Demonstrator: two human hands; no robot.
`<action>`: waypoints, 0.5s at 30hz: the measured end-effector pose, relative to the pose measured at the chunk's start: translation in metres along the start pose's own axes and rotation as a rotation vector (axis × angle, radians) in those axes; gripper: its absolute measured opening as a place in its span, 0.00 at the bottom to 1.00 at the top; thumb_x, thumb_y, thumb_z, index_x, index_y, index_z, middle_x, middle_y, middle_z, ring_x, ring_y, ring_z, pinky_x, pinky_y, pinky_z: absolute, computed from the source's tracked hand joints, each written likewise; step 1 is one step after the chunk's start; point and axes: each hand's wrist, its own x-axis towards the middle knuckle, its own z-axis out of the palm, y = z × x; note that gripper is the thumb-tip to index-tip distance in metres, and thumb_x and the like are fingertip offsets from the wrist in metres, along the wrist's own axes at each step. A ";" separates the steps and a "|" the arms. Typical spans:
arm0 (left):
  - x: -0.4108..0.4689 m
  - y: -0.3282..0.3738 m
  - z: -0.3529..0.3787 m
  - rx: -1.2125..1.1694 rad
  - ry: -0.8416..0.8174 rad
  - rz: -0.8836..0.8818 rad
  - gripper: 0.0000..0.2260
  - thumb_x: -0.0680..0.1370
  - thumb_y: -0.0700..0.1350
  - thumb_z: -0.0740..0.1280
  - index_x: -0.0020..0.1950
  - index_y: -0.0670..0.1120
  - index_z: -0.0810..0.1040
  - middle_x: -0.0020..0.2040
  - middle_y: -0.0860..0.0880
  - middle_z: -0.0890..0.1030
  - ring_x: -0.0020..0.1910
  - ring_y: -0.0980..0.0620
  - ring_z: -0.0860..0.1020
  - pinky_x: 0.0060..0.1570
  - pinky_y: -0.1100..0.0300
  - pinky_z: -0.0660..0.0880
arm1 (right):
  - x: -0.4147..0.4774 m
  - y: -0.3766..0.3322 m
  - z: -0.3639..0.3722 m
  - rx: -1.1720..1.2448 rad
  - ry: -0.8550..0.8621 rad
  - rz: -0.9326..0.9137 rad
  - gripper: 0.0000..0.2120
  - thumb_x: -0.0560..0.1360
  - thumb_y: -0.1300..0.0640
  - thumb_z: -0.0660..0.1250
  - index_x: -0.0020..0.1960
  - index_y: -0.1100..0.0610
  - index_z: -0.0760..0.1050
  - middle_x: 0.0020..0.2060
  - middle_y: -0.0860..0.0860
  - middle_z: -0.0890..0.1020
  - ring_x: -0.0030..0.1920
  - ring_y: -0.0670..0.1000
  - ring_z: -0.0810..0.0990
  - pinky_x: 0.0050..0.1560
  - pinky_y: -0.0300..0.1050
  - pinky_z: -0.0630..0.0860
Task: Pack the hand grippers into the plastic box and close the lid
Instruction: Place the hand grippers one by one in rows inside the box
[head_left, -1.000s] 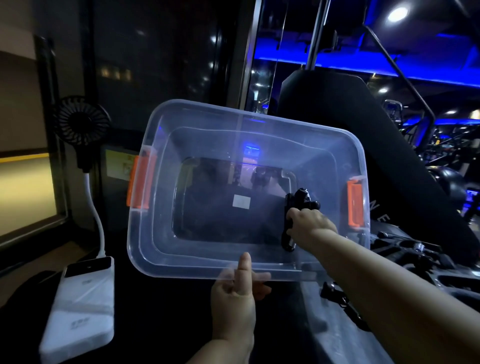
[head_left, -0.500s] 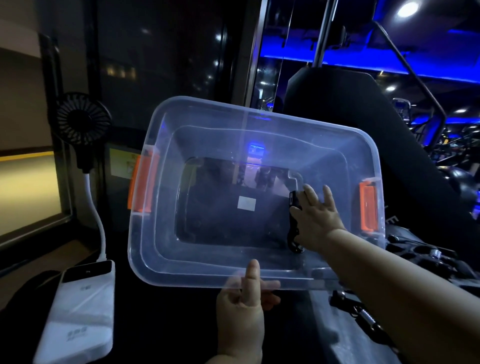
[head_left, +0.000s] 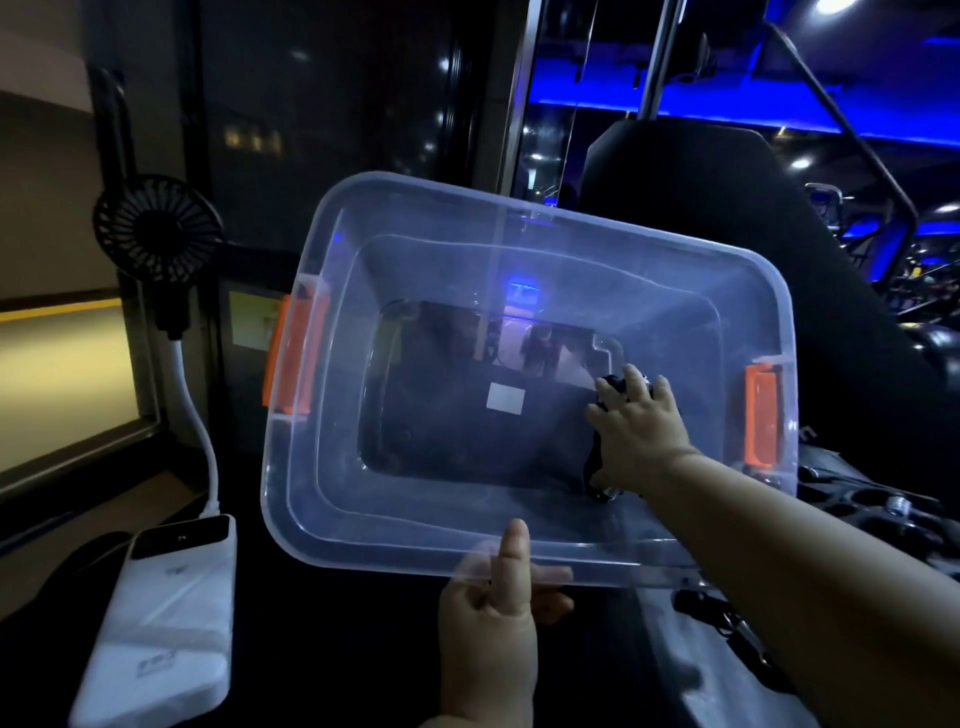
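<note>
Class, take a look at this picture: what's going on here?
A person holds a clear plastic box tilted toward themselves, the left hand pinching its near rim. The right hand reaches inside, fingers spread flat on a black hand gripper at the box's right end. No lid is on the box.

- The white sticker (head_left: 505, 399) on the floor of the plastic box (head_left: 322, 493) shows no legible print.
- Markings on the white power bank (head_left: 166, 623) are too faint to read.
- The yellowish sign (head_left: 254, 325) behind the box is blurred.

Right hand (head_left: 638, 437) inside plastic box (head_left: 332, 499)
</note>
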 end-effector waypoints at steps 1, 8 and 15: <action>0.000 0.000 0.000 -0.007 0.007 0.000 0.13 0.78 0.46 0.63 0.41 0.37 0.76 0.28 0.40 0.81 0.20 0.52 0.75 0.23 0.64 0.73 | 0.001 -0.002 0.001 0.010 0.015 0.002 0.36 0.67 0.37 0.67 0.71 0.48 0.63 0.75 0.52 0.56 0.75 0.62 0.47 0.72 0.63 0.48; 0.001 -0.002 -0.001 -0.018 0.022 0.005 0.13 0.78 0.46 0.63 0.41 0.37 0.76 0.27 0.40 0.81 0.19 0.52 0.74 0.22 0.65 0.73 | 0.001 0.000 0.007 0.013 0.053 -0.032 0.38 0.68 0.36 0.66 0.73 0.50 0.61 0.76 0.53 0.55 0.76 0.58 0.47 0.73 0.61 0.45; 0.001 -0.002 -0.002 0.034 0.028 0.029 0.13 0.78 0.48 0.62 0.42 0.40 0.77 0.29 0.42 0.82 0.22 0.53 0.77 0.28 0.61 0.74 | 0.000 0.006 0.002 0.013 0.003 -0.099 0.38 0.70 0.29 0.59 0.73 0.49 0.62 0.77 0.50 0.52 0.77 0.56 0.41 0.71 0.67 0.36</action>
